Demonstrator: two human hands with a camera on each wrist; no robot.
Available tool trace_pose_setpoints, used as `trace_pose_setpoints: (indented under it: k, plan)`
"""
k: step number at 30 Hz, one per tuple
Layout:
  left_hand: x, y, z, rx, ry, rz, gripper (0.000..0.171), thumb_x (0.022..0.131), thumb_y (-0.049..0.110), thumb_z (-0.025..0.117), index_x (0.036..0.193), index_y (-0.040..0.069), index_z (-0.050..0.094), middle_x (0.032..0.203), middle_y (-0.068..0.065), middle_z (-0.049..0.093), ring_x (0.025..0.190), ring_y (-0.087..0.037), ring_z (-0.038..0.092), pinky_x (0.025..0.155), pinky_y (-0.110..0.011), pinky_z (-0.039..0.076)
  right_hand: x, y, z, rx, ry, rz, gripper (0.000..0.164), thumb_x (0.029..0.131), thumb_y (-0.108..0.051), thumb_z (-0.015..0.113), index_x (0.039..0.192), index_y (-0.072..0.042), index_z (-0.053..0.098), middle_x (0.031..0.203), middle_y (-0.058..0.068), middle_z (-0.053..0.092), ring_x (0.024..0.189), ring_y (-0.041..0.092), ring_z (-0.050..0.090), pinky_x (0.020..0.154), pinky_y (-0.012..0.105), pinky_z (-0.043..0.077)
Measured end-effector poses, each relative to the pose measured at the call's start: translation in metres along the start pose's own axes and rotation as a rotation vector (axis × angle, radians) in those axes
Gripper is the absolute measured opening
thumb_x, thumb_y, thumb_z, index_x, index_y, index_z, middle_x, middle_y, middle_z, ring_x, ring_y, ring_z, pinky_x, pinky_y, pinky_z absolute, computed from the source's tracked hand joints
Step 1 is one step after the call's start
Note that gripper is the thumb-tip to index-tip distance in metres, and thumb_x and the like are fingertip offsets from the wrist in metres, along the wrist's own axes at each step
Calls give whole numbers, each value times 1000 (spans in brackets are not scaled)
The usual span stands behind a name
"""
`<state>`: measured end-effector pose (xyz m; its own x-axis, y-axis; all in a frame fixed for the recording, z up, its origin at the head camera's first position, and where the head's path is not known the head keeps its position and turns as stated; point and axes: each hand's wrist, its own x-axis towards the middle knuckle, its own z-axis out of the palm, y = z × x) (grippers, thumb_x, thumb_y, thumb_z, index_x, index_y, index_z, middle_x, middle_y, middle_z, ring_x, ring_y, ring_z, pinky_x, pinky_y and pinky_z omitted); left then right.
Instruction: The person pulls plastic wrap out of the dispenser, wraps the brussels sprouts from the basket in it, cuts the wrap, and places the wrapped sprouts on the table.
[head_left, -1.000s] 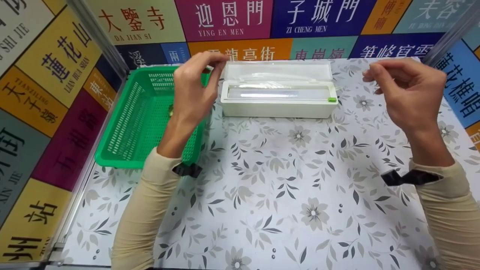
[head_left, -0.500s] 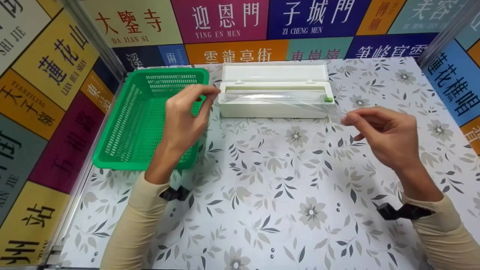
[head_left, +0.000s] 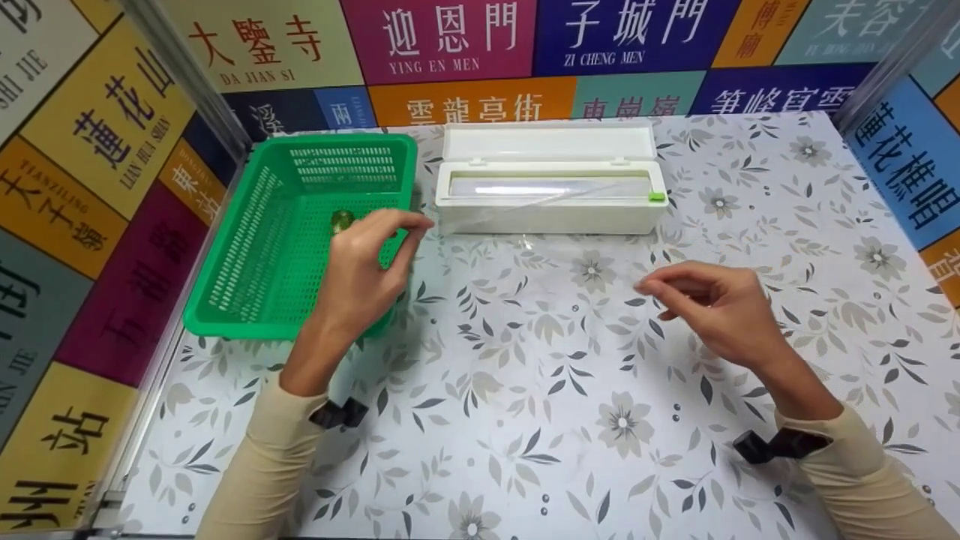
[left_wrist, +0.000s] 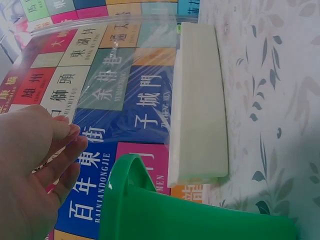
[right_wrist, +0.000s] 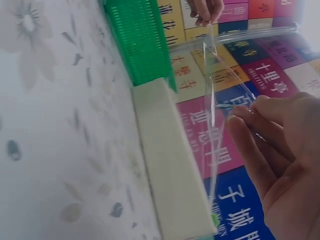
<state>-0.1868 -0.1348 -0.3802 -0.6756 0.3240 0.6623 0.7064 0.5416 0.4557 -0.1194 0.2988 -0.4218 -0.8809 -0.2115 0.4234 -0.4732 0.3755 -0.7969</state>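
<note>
A clear sheet of cling film (right_wrist: 210, 105) stretches between my two hands, its folds catching the light in the right wrist view. My left hand (head_left: 367, 259) pinches one end with thumb and fingertips, just right of the green basket. At the other end, my right hand (head_left: 712, 311) pinches the film too, nearer to me and to the right. Behind them stands a white cling film dispenser (head_left: 551, 219), lid raised, with the roll showing inside and a small green slider (head_left: 655, 197) at its right end. Film overlaps the dispenser's front in the head view.
A green plastic basket (head_left: 196, 319) stands at the left, partly behind my left hand. In it lies a small round greenish-gold thing (head_left: 343, 220). A floral-patterned tabletop (head_left: 525, 465) spreads below. Panels with printed characters (head_left: 442, 30) line the back and sides.
Both hands have come towards me from level with the dispenser, pulling cling film over its front. The right hand has also moved left, so the hands are closer together.
</note>
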Motion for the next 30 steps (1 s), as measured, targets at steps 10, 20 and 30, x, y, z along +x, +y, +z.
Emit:
trace_pose_setpoints:
  k: [10,20,30]
  plan:
    - [-32,14,5,202,-313,107,9,102,10,75,109,14,80,105,0,82,100,-20,76,88,-40,60,-23,37,-8,-241,-113,89,13,98,-11,81,103,-22,85,92,0,83,75,9,76,67,14,59]
    - [-51,16,40,501,-432,278,13,94,3,77,96,15,81,91,-1,82,79,-22,76,71,-37,62,-34,56,-15,-289,-185,182,15,96,-16,84,109,-24,87,108,-4,84,90,-4,75,75,11,59]
    - [-58,19,58,735,-442,375,19,89,0,80,85,19,79,80,4,78,68,-15,72,62,-27,60,-36,61,-13,-287,-228,167,19,95,-16,85,112,-24,86,111,-7,84,100,-8,73,83,9,57]
